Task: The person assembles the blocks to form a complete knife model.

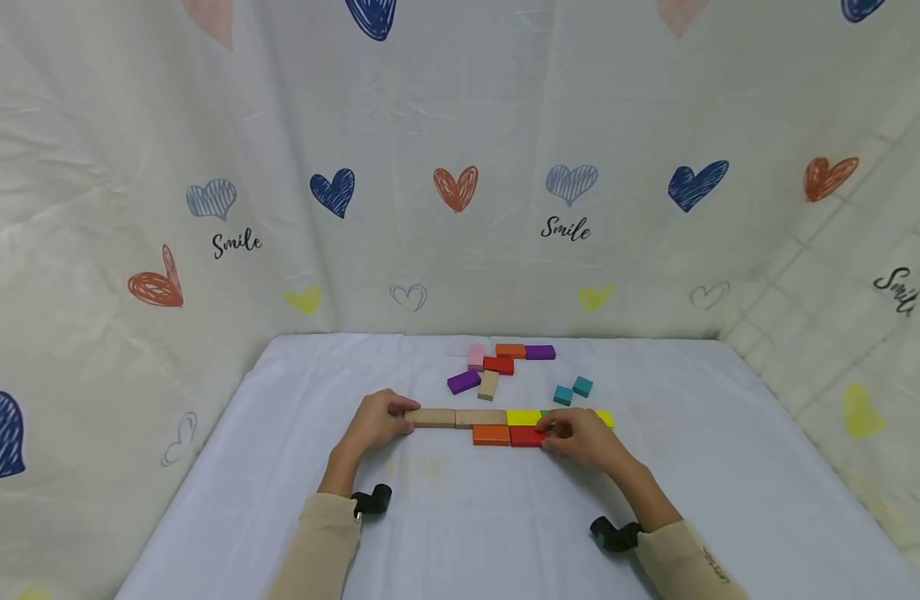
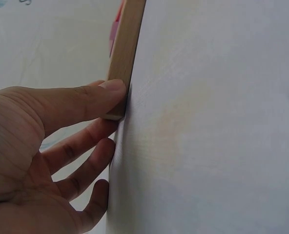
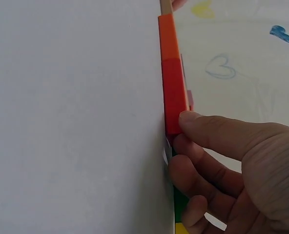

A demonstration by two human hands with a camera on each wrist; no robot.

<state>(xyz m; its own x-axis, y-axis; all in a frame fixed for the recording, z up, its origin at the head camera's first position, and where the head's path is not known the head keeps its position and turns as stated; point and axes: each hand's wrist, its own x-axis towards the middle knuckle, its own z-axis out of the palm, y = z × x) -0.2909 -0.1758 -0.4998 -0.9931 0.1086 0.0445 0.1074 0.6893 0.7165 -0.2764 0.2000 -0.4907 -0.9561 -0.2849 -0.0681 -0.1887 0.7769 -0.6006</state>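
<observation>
My left hand (image 1: 379, 418) pinches the left end of a plain wooden block (image 1: 432, 418) between thumb and forefinger. A second wooden block (image 1: 480, 419) and a yellow block (image 1: 523, 417) continue that row rightward. Just in front of the row lie an orange block (image 1: 491, 435) and a red block (image 1: 527, 437), end to end. With thumb and forefinger, my right hand (image 1: 582, 437) grips the red block's right end. That hand partly covers a green block (image 3: 180, 205), while another yellow block (image 1: 606, 419) shows beyond it.
Behind the row lie loose blocks: two purple ones, a pink one (image 1: 476, 357), an orange one (image 1: 510, 351), a red one (image 1: 499, 365) and a wooden one (image 1: 487, 385). Two small teal blocks (image 1: 563, 395) sit farther right. White cloth (image 1: 460, 533) covers the table.
</observation>
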